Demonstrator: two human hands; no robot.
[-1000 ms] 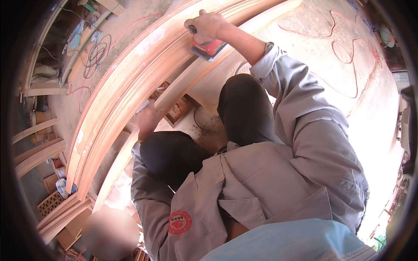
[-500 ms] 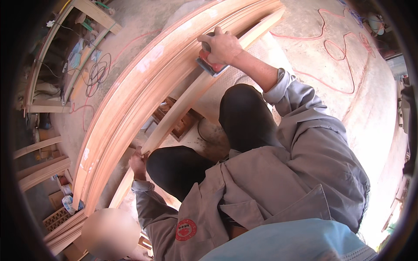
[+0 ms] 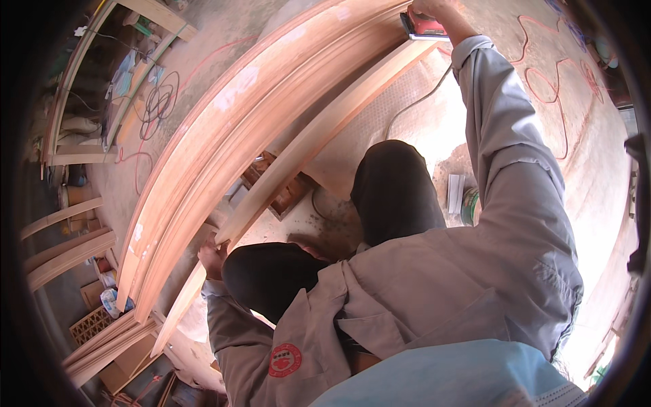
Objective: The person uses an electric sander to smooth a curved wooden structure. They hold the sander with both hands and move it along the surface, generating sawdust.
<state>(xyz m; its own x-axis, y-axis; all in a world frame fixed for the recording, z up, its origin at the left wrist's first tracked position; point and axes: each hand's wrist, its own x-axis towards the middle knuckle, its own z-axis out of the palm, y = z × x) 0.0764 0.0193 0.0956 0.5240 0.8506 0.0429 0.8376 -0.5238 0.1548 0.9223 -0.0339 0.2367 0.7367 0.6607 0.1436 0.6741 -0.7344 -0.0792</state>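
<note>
A long, pale wooden strip (image 3: 319, 129) runs slantwise in front of my knees. Its far end is under a red and black power sander (image 3: 426, 27), gripped from above by my right hand (image 3: 441, 9) at the top of the view. A dark cord trails down from near the sander. My left hand (image 3: 213, 258) is closed around the strip at its nearer part, beside my left knee. Just beyond the strip lie several wide moulded wooden boards (image 3: 230, 129) side by side, with whitish patches on the outermost one.
Beneath the strip sits a brown wooden box (image 3: 288, 197). A green tin (image 3: 469, 205) stands right of my right knee. Red hose (image 3: 542, 85) loops over the floor at far right. More boards (image 3: 71, 258) and a latticed crate (image 3: 90, 326) are at left.
My right hand and the sander have moved away along the strip, up and to the right, with the arm stretching out. My left hand has stayed put. A blurred round shape at lower left is gone.
</note>
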